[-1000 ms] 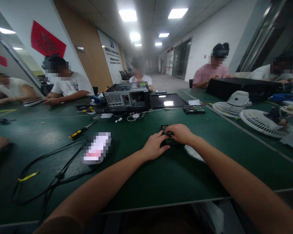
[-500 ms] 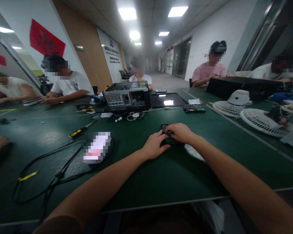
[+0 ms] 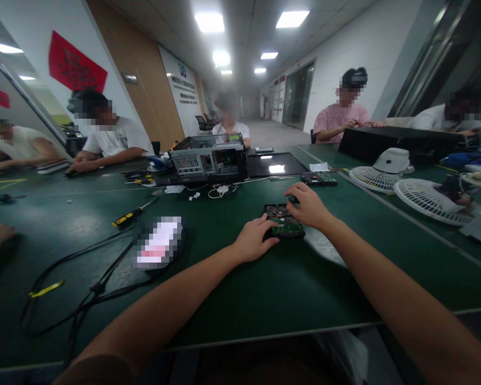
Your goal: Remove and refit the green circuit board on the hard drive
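Observation:
On the green table in front of me lies a hard drive [image 3: 285,226], black-cased, its green circuit board facing up. My left hand [image 3: 254,238] grips its left side, fingers over the edge and thumb at the near corner. Just above the drive's right far corner, my right hand [image 3: 310,206] is closed on a small dark rounded piece [image 3: 293,199]. Most of that piece is hidden by the fingers, and its kind does not show.
Left of me lie a phone [image 3: 159,243], a yellow-black screwdriver [image 3: 128,216] and black cables [image 3: 98,287]. An opened computer case [image 3: 208,160] stands beyond, with another circuit-board drive [image 3: 319,179] and white fan parts [image 3: 379,176] to the right. Several people sit around the table.
My right hand has lifted off the drive and moved up and to the right, uncovering the circuit board and showing the dark piece. My left hand has stayed in place.

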A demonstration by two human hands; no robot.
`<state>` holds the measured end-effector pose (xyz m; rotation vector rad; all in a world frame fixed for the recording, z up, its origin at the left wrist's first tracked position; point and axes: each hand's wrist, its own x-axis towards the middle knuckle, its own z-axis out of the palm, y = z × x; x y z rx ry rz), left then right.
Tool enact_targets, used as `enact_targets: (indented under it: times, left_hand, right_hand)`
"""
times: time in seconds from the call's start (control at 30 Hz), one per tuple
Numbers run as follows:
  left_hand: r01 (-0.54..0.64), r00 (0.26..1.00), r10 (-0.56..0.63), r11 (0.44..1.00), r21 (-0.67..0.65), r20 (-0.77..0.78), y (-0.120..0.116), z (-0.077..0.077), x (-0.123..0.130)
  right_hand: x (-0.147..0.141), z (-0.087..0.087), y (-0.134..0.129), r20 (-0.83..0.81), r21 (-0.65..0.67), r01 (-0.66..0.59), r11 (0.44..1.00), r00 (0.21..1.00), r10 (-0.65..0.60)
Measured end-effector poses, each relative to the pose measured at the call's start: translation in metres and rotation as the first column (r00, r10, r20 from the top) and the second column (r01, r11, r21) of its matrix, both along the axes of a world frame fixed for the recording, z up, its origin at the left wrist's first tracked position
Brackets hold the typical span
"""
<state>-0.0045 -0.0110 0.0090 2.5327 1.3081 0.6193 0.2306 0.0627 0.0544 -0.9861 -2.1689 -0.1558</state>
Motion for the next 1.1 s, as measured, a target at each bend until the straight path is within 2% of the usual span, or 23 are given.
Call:
enact_targets:
  times: [0.1,0.27,0.33,0.4,0.47,0.57,0.63,0.7,0.9,1.1]
  left_hand:
    - [0.002,1.0,-0.002,1.0,-0.021,-0.011,0.0,0.0,0.0]
    - [-0.004,1.0,0.004,0.998,-0.058,-0.014,-0.001,0.003,0.0]
    - [-0.005,1.0,0.004,0.997,-0.076,-0.013,-0.001,0.004,0.0]
    - [-0.004,1.0,0.003,0.995,-0.095,-0.018,-0.001,0.005,0.001]
    - [-0.009,1.0,0.007,0.995,-0.099,-0.02,-0.002,0.006,0.001]
    - [-0.019,1.0,0.018,0.996,-0.085,-0.012,-0.004,0.007,0.002]
    - [-0.024,1.0,0.024,0.997,-0.074,0.0,-0.005,0.007,0.002]
    - [-0.024,1.0,0.025,0.998,-0.062,0.011,-0.005,0.006,0.002]
    - [0.004,1.0,-0.004,1.0,-0.017,-0.02,-0.005,0.004,0.004]
    - [0.031,0.997,-0.031,1.0,-0.001,-0.074,-0.004,0.003,0.005]
  right_hand:
    - [0.004,0.003,0.003,-0.158,0.074,0.022,0.997,0.987,-0.01]
    - [0.003,0.012,-0.004,-0.367,0.149,0.161,0.976,0.925,-0.097]
    - [0.003,0.015,-0.007,-0.453,0.114,0.223,0.968,0.879,-0.149]
    - [0.003,0.015,-0.007,-0.541,0.002,0.234,0.972,0.818,-0.195]
    - [0.003,0.012,-0.005,-0.606,-0.142,0.157,0.977,0.767,-0.211]
    - [0.0,0.005,0.002,-0.674,-0.306,-0.065,0.95,0.72,-0.167]
    - [-0.004,-0.001,0.005,-0.708,-0.369,-0.196,0.909,0.693,-0.138]
    - [-0.007,-0.005,0.007,-0.717,-0.401,-0.263,0.878,0.686,-0.122]
    - [-0.012,-0.007,0.004,-0.695,-0.425,-0.346,0.836,0.717,-0.056]
    - [-0.012,-0.006,0.001,-0.667,-0.44,-0.302,0.846,0.74,-0.082]
